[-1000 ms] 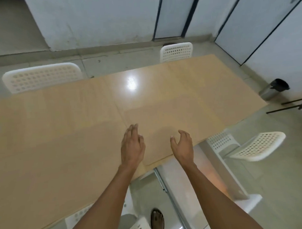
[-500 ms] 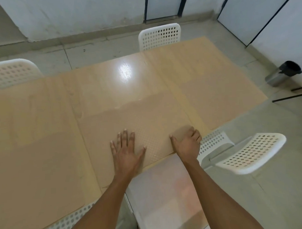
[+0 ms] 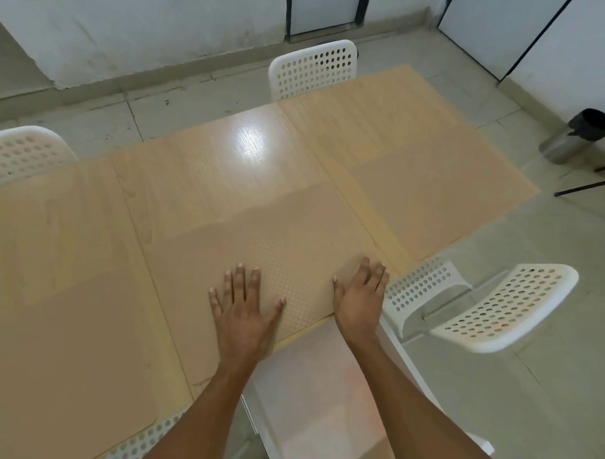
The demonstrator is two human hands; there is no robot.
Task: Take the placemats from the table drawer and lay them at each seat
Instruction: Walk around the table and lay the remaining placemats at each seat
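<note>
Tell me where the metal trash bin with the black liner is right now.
The metal trash bin with the black liner stands on the tiled floor at the far right, beyond the wooden table's right end, near the white wall.

Both forearms are bare from the lower frame edge to the wrists; no sleeve shows. The left hand (image 3: 244, 315) and right hand (image 3: 360, 301) carry no gloves. Fingernails are short and unpainted, with pale tips.

Four white perforated chairs (image 3: 314, 69) ring the scene; a metal bin (image 3: 579, 135) stands far right.
</note>
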